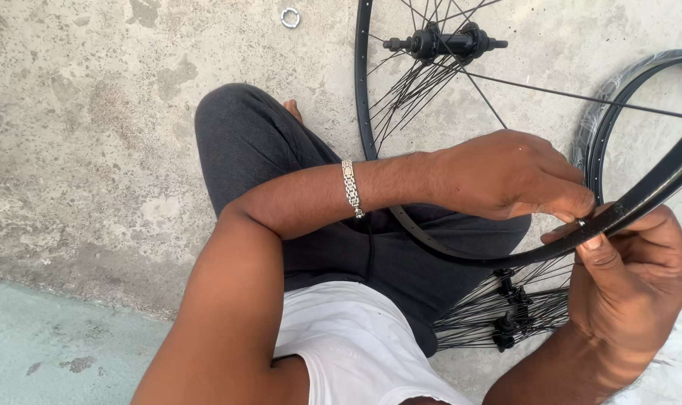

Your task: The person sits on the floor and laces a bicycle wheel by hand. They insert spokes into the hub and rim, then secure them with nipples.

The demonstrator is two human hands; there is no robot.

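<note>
Both hands, the left hand point(506, 176) and right hand point(630, 274), are pinching the black rim point(656, 191); the small part between the fingertips is staying hard to see. The person is sitting on a stained concrete floor point(93, 150), and a metal ring point(290, 16) is lying there.

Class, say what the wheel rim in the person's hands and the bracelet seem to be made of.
Rim: probably metal with a glossy black coating; thin, rigid, shiny, with spoke holes. Bracelet: silver-coloured metal links, bright and reflective.

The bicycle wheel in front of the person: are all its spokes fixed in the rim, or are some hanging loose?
Some loose: the spokes fan from the hub, ends short of the rim.
</note>
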